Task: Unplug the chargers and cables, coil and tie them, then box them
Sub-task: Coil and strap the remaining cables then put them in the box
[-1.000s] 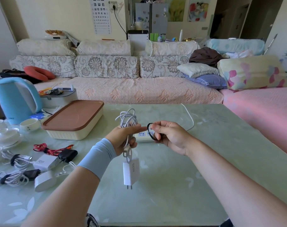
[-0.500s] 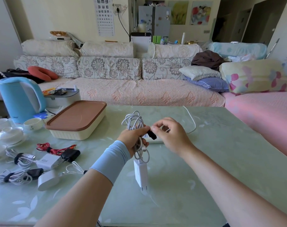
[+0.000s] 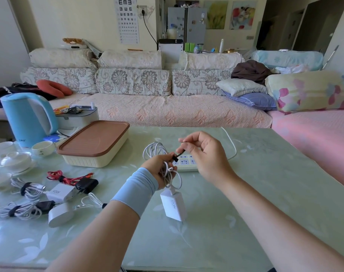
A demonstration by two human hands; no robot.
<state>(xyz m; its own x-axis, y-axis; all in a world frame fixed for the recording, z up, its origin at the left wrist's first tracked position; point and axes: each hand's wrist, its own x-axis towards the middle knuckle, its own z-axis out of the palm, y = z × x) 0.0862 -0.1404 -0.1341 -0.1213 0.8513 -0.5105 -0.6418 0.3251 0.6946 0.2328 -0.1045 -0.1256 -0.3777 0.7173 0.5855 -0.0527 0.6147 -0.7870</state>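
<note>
The left hand (image 3: 159, 169) grips the coiled white cable (image 3: 157, 152); the right hand (image 3: 204, 154) pinches a black tie (image 3: 179, 154) just beside it.

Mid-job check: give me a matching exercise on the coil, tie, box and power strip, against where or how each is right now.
Things:
1. coil
2. tie
3. box
4. power strip

States:
a. lid on
b. gripped by the left hand
c. pinched by the right hand
d. flat on the table, behind the hands

Pairs: 1-b; 2-c; 3-a; 4-d
</note>
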